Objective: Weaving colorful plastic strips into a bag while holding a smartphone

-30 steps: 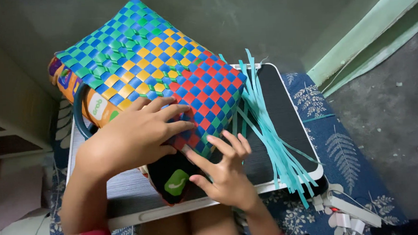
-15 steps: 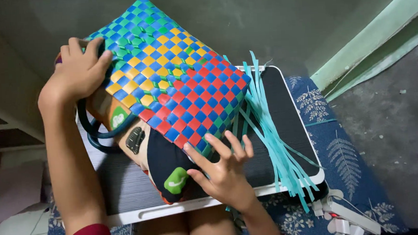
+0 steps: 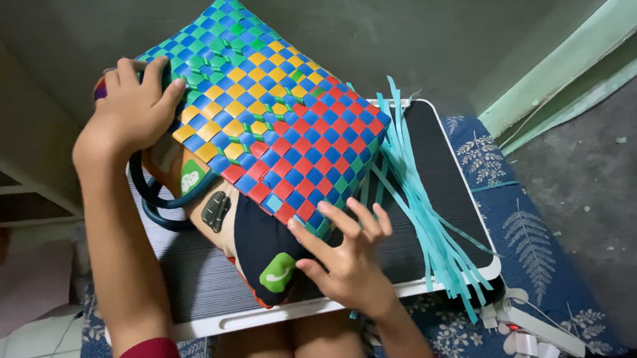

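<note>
Woven basket (image 3: 271,109), plaited from flat strips in blue, green, yellow and red checks, lies tilted on its side across a small dark lap table (image 3: 434,166) with a white rim. Left hand (image 3: 137,108) sits at the basket's far upper-left corner, fingers curled over the woven edge and thumb pressed on the blue-green face; it is clamped on that corner. Right hand (image 3: 348,254) is at the opposite, near end, fingers spread apart and laid flat, fingertips touching the red-and-blue edge of the weave, palm resting over the table top; it presses rather than grasps. So the basket spans between the two hands, upper left to lower right. Loose light-blue strips (image 3: 422,217) trail out of the basket's right side, fanning down over the table and past its front edge, just beside the right hand. Dark tubular handles (image 3: 153,202) loop out beneath the left forearm. Printed lining with a green patch (image 3: 276,272) shows at the basket's underside, touching the right thumb. Blue leaf-patterned mat (image 3: 532,240) under the table.
</note>
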